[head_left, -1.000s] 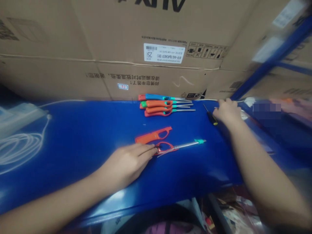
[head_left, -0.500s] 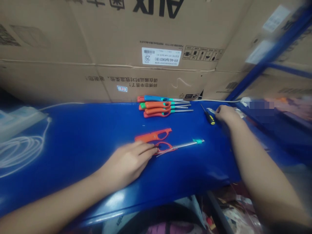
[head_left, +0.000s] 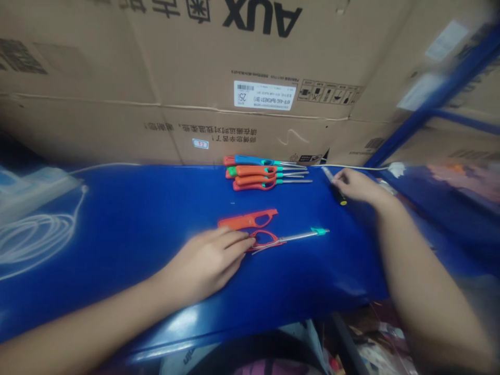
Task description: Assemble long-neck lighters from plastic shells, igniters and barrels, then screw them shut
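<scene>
My left hand [head_left: 216,260] is closed over the handle of an opened gas lighter [head_left: 266,239] lying on the blue table, its fingers covering most of the orange shell. A metal tube with a green collar [head_left: 319,232] near its tip extends right from it. Just behind lies the loose orange shell half [head_left: 248,219]. My right hand [head_left: 357,185] pinches a slim, pale silvery piece [head_left: 327,174], too blurred to name. Beneath that piece, a black and yellow screwdriver [head_left: 342,200] rests on the table, partly hidden.
Several stick lighters [head_left: 255,174] in orange, blue and green lie stacked at the back, against a large cardboard box [head_left: 175,67]. On the left are a coiled white cable [head_left: 39,234] and a pale packet [head_left: 31,195]. A blue metal frame [head_left: 414,120] rises on the right.
My right hand has moved slightly left with the silvery piece, which now hangs over the screwdriver. My left hand keeps its place on the lighter. The view has shifted a little.
</scene>
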Motion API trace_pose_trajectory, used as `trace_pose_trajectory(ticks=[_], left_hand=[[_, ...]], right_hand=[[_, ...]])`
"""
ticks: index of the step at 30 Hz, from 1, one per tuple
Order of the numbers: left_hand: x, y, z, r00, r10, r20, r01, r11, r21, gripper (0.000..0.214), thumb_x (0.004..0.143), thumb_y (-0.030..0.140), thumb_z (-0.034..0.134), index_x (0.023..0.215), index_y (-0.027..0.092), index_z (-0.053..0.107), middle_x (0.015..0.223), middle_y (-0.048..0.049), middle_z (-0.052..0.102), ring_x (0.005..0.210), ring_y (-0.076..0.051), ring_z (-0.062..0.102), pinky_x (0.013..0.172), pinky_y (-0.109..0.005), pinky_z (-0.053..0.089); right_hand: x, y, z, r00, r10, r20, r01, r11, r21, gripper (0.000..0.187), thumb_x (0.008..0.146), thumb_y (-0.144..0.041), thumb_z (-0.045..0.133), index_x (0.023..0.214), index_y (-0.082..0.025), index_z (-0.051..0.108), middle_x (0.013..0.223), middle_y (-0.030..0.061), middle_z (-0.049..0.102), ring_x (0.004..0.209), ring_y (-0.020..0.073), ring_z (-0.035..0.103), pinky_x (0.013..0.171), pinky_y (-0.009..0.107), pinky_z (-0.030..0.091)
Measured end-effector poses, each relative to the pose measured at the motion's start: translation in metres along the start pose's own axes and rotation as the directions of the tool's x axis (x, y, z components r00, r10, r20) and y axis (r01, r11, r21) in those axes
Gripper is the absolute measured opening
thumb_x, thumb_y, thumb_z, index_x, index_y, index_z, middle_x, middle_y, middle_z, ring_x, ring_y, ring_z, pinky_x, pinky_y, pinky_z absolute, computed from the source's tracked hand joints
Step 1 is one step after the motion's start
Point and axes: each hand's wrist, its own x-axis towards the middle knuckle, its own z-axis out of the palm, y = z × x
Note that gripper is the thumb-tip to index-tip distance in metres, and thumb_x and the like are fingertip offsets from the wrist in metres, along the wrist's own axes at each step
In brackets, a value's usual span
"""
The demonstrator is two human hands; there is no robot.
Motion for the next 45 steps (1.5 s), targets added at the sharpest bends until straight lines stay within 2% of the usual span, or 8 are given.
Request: trace_pose_trajectory(ticks=[5, 9, 14, 22, 28, 33, 38, 45], left_hand=[[0.000, 0.000, 0.001, 1.000, -0.006, 0.015, 0.006, 1.000, -0.012, 0.031, 0.101, 0.021, 0.049, 0.129, 0.020, 0.064, 0.125, -0.0070, 0.071, 0.109, -0.024, 0.068, 0.088, -0.039, 0.059], [0.001, 0.000, 0.003, 1.000, 0.002, 0.006, -0.002, 1.000, -0.026, 0.031, 0.101, 0.021, 0.049, 0.127, 0.019, 0.064, 0.123, -0.0071, 0.071, 0.107, -0.025, 0.068, 0.087, -0.040, 0.059], [0.002, 0.000, 0.004, 1.000, -0.007, 0.003, 0.007, 0.998, -0.064, 0.030, 0.101, 0.022, 0.050, 0.127, 0.019, 0.065, 0.123, -0.0075, 0.071, 0.107, -0.024, 0.067, 0.088, -0.040, 0.058], [0.001, 0.000, 0.009, 1.000, -0.023, 0.000, 0.023, 0.994, -0.108, 0.031, 0.099, 0.020, 0.052, 0.128, 0.022, 0.063, 0.129, -0.0067, 0.068, 0.114, -0.025, 0.064, 0.095, -0.043, 0.055], [0.001, 0.001, 0.009, 0.999, -0.045, 0.017, 0.047, 0.988, -0.144, 0.032, 0.098, 0.020, 0.053, 0.128, 0.024, 0.064, 0.130, -0.0069, 0.066, 0.117, -0.025, 0.062, 0.097, -0.044, 0.053], [0.002, 0.000, 0.010, 0.999, -0.051, 0.016, 0.053, 0.984, -0.168, 0.030, 0.099, 0.020, 0.053, 0.126, 0.025, 0.065, 0.130, -0.0060, 0.066, 0.116, -0.025, 0.062, 0.098, -0.044, 0.052], [0.001, 0.000, 0.010, 1.000, -0.026, 0.000, 0.026, 0.984, -0.175, 0.029, 0.099, 0.019, 0.053, 0.125, 0.024, 0.066, 0.129, -0.0060, 0.067, 0.114, -0.024, 0.062, 0.096, -0.042, 0.053], [0.002, 0.002, 0.005, 0.999, 0.040, 0.005, -0.039, 0.995, -0.096, 0.031, 0.100, 0.016, 0.049, 0.126, 0.021, 0.066, 0.129, -0.0083, 0.067, 0.112, -0.028, 0.062, 0.088, -0.043, 0.055]], right_hand=[[-0.018, -0.025, 0.001, 0.944, -0.271, 0.187, 0.255, 0.961, 0.102, 0.006, 0.083, -0.024, 0.067, 0.083, -0.020, 0.071, 0.082, 0.0028, 0.074, 0.074, 0.0173, 0.066, 0.066, 0.025, 0.046], [-0.024, -0.030, -0.005, 0.925, -0.350, 0.146, 0.309, 0.919, 0.246, 0.023, 0.081, -0.038, 0.069, 0.091, -0.018, 0.070, 0.078, 0.0041, 0.071, 0.068, 0.0165, 0.061, 0.062, 0.026, 0.045], [-0.045, -0.053, -0.006, 0.880, -0.455, 0.137, 0.285, 0.735, 0.615, 0.043, 0.072, -0.052, 0.079, 0.092, -0.016, 0.066, 0.061, -0.0023, 0.059, 0.053, 0.0120, 0.053, 0.052, 0.024, 0.042], [-0.057, -0.076, 0.028, 0.640, -0.765, 0.075, 0.637, 0.582, 0.506, 0.032, 0.085, -0.042, 0.071, 0.104, -0.016, 0.068, 0.091, 0.0040, 0.063, 0.066, 0.0111, 0.052, 0.062, 0.025, 0.044], [-0.056, -0.072, 0.022, 0.660, -0.742, 0.115, 0.643, 0.638, 0.423, 0.023, 0.090, -0.038, 0.066, 0.097, -0.016, 0.068, 0.083, 0.0033, 0.066, 0.067, 0.0140, 0.055, 0.063, 0.026, 0.044], [-0.055, -0.073, 0.022, 0.620, -0.780, 0.086, 0.695, 0.596, 0.403, 0.024, 0.098, -0.032, 0.053, 0.106, -0.018, 0.071, 0.104, 0.0076, 0.071, 0.091, 0.0184, 0.065, 0.083, 0.031, 0.048], [-0.053, -0.067, 0.020, 0.692, -0.720, 0.052, 0.672, 0.669, 0.318, 0.024, 0.095, -0.038, 0.057, 0.099, -0.017, 0.069, 0.088, 0.0054, 0.069, 0.076, 0.0170, 0.060, 0.070, 0.029, 0.045], [-0.058, -0.068, 0.015, 0.618, -0.775, 0.134, 0.705, 0.621, 0.342, 0.017, 0.093, -0.033, 0.061, 0.089, -0.017, 0.066, 0.088, 0.0043, 0.064, 0.072, 0.0144, 0.054, 0.066, 0.027, 0.041]])
